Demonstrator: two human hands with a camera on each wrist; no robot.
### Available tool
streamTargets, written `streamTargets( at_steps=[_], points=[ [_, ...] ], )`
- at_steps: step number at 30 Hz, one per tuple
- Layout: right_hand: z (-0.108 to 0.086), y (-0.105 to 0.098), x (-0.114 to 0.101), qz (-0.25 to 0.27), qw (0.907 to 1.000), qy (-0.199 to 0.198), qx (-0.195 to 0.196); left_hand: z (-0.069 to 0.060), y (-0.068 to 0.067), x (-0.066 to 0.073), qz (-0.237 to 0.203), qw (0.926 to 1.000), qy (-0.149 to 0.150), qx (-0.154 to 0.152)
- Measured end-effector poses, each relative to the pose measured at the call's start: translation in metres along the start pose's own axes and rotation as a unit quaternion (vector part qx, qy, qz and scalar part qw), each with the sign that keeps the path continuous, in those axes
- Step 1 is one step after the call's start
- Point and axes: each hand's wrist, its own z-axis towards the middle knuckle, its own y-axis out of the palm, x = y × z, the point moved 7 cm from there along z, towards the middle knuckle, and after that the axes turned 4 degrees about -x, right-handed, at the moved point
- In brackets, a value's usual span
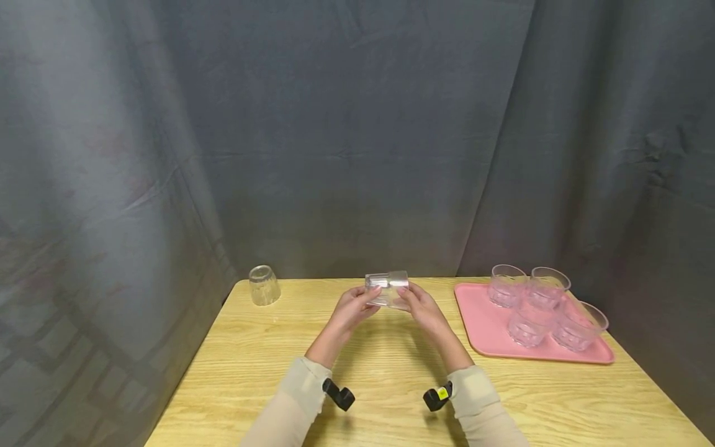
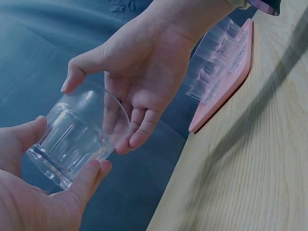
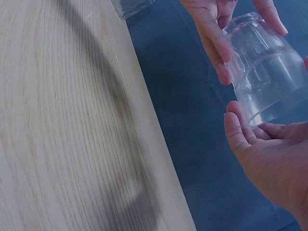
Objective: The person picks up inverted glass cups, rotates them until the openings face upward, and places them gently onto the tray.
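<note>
A clear drinking glass (image 1: 386,290) lies sideways in the air above the table's back part, held between both hands. My left hand (image 1: 353,308) grips it near its thick base, with thumb and fingers on opposite sides, as the left wrist view shows. At the wider rim end, my right hand (image 1: 427,310) holds the same glass, its thumb on the near side and its fingers curled under the rim. Faceted sides and a smooth band below the rim show on the glass in the right wrist view. It looks empty.
Upside down at the table's back left corner stands another glass (image 1: 265,287). A pink tray (image 1: 483,332) on the right carries several upright clear glasses. Grey curtains (image 1: 346,136) hang right behind the wooden table (image 1: 234,366) and along both sides.
</note>
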Motion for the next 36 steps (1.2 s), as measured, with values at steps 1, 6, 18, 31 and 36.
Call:
streamTargets(
  at_steps=[1, 6, 18, 31, 36],
  points=[
    [0.0, -0.001, 0.0, -0.001, 1.0, 0.0, 0.001, 0.001, 0.001, -0.001, 0.001, 1.0, 0.0, 0.0],
    [-0.001, -0.008, 0.002, -0.006, 1.0, -0.002, 0.005, 0.003, 0.007, -0.002, 0.002, 1.0, 0.001, -0.007],
    [-0.006, -0.023, 0.002, -0.013, 0.9998, -0.004, 0.013, 0.01, 0.022, -0.008, -0.01, 0.9997, 0.003, -0.021],
    [-0.008, -0.047, 0.0, -0.086, 0.9952, 0.009, 0.045, 0.018, 0.038, -0.017, -0.017, 0.9992, 0.005, -0.036],
    [-0.01, -0.055, -0.005, -0.13, 0.9901, 0.008, 0.053, 0.021, 0.044, -0.018, -0.021, 0.9991, 0.004, -0.037]
  ],
)
